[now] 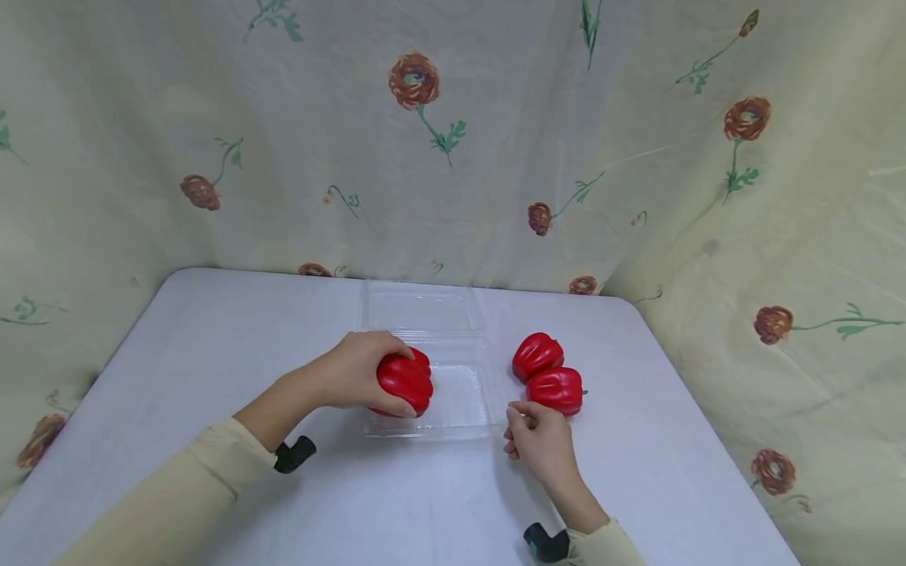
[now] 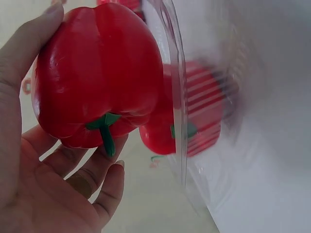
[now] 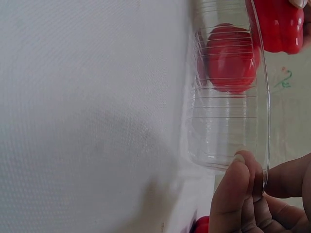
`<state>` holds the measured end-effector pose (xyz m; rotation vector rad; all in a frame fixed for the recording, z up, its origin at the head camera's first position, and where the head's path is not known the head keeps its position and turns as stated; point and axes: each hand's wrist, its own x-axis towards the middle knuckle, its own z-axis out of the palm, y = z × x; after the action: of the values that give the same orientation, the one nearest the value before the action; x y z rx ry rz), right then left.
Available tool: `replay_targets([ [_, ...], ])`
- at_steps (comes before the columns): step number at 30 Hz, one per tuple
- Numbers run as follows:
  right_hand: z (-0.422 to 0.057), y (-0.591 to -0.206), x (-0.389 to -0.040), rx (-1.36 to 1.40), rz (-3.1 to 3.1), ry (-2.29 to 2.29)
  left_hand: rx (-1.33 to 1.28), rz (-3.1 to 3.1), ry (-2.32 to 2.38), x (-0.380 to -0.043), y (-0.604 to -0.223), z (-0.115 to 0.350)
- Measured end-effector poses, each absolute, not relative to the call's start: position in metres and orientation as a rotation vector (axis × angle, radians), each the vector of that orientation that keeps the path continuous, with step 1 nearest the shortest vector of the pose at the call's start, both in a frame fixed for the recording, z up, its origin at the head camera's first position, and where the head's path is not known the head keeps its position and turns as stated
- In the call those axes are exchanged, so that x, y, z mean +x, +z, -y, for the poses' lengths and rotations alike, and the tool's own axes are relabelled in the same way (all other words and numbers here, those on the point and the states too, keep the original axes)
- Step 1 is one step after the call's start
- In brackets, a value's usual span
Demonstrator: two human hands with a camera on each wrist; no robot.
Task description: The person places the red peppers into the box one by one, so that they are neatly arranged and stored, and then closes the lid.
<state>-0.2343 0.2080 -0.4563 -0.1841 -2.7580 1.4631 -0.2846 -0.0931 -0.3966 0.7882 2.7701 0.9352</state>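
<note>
My left hand (image 1: 357, 369) grips a red bell pepper (image 2: 99, 73) with a green stem, thumb on one side and fingers on the other. The pepper is above the left part of a clear plastic clamshell container (image 1: 460, 397), which lies unfolded with its lid (image 1: 423, 310) toward the back. Through the container's wall another red bell pepper (image 3: 231, 60) shows inside; from the head view the held one mostly hides it. At the container's near right corner my right hand (image 1: 545, 444) pinches the rim between thumb and fingers, as the right wrist view shows.
Two more red bell peppers, a rear one (image 1: 538, 356) and a front one (image 1: 555, 391), lie against each other right of the container. A white-covered table (image 1: 248, 330) bears everything. Flower-printed curtains (image 1: 495, 118) hang behind it and at the sides.
</note>
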Motion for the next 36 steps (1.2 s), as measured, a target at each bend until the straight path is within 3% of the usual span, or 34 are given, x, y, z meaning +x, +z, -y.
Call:
replay_targets([
  [36,-0.209,-0.458,-0.233,-0.164,2.767,1.468,0.699,-2.849,0.959,-0.275,-0.424,0.081],
])
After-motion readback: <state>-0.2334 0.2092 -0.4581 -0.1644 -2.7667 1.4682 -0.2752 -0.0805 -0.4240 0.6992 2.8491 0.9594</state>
